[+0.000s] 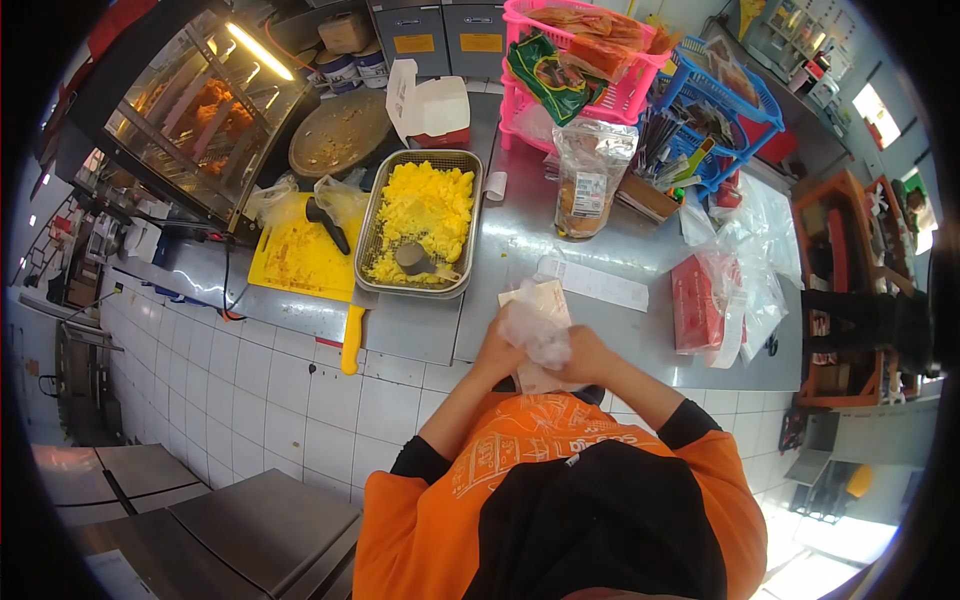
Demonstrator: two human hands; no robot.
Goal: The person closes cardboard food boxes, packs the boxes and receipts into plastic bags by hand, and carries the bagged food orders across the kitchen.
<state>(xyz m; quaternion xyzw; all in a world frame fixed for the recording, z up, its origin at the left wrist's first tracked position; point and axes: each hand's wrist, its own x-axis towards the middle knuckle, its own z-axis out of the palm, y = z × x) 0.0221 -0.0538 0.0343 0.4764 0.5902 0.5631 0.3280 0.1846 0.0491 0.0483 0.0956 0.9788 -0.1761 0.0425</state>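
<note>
Close in front of my body, a crumpled clear plastic bag (535,332) is bunched between my two hands. My left hand (497,345) grips it from the left with curled fingers. From the other side my right hand (588,356) closes on the bag's right part. Beneath the bag lies a pale flat carton (547,296) with printing on it, at the counter's front edge; the bag and hands cover much of it. A long white paper slip (603,286) lies just beyond the carton.
A metal tray of yellow rice (428,215) with a scoop stands left, beside a yellow cutting board (300,255) and yellow-handled knife (352,340). A red box (695,305) in plastic sits right. Behind are a filled pouch (590,185), pink basket (650,85) and blue basket (740,150).
</note>
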